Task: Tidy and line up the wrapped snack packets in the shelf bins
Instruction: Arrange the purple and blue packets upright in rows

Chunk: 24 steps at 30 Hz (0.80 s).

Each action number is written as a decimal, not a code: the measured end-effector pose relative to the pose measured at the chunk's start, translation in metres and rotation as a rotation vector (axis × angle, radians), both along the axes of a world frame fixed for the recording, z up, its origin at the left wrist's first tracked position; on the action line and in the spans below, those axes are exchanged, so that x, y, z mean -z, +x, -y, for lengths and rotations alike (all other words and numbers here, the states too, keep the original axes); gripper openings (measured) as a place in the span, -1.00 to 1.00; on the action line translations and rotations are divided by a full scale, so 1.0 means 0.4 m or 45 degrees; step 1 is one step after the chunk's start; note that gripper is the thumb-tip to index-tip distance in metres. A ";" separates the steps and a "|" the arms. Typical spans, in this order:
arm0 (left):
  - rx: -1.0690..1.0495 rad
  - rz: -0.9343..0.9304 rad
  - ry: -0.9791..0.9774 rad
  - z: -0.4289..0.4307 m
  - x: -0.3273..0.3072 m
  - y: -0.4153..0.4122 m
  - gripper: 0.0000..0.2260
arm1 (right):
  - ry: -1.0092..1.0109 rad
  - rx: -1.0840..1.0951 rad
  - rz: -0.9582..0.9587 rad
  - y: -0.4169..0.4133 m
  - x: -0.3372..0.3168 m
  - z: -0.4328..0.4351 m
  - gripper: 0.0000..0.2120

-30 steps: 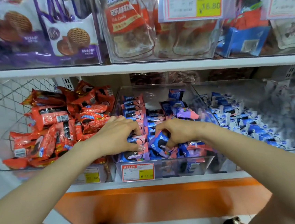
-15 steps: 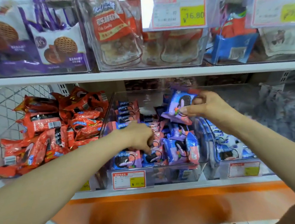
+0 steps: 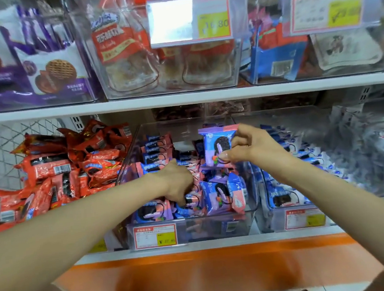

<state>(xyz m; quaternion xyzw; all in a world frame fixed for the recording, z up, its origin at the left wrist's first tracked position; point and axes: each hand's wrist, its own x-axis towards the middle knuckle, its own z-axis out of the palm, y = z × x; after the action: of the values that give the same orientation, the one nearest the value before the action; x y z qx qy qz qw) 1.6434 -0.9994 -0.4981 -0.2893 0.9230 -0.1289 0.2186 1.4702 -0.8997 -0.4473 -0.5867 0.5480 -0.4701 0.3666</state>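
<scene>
Orange shelf edging [image 3: 196, 256] runs nearest, and just behind it the clear middle bin [image 3: 216, 228] holds blue-and-pink snack packets [image 3: 218, 196]. The left hand [image 3: 178, 181] dips among them with its fingers curled down, though whether it grips one cannot be told. The right hand [image 3: 254, 149] pinches a lifted packet [image 3: 216, 146] upright above the bin, below the upper shelf [image 3: 182, 98].

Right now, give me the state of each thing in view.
right hand: pinches the purple packet
purple packet: upright, held above the middle bin
left hand: fingers down among that bin's packets, grip unclear
red packets: jumbled heap at left
front packets: standing on edge, uneven
</scene>
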 end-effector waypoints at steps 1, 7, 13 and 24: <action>-0.005 -0.041 -0.003 0.009 0.000 0.006 -0.68 | -0.009 -0.007 -0.012 0.002 0.001 0.003 -0.62; -0.007 -0.131 0.043 0.017 -0.010 0.037 -0.66 | 0.026 -0.281 -0.131 0.065 0.024 0.023 -0.63; 0.032 -0.105 0.008 0.031 -0.009 0.057 -0.91 | 0.011 -0.409 -0.822 0.130 0.085 0.070 -0.65; 0.072 -0.324 0.188 0.074 0.008 0.078 -0.80 | 0.265 -0.536 -1.318 0.144 0.090 0.119 -0.72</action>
<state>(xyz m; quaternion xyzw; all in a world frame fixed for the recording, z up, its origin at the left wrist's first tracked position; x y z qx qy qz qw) 1.6747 -1.0291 -0.5011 -0.2605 0.9580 -0.0288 0.1167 1.5279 -0.9473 -0.4834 -0.7979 0.5710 0.0185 0.1920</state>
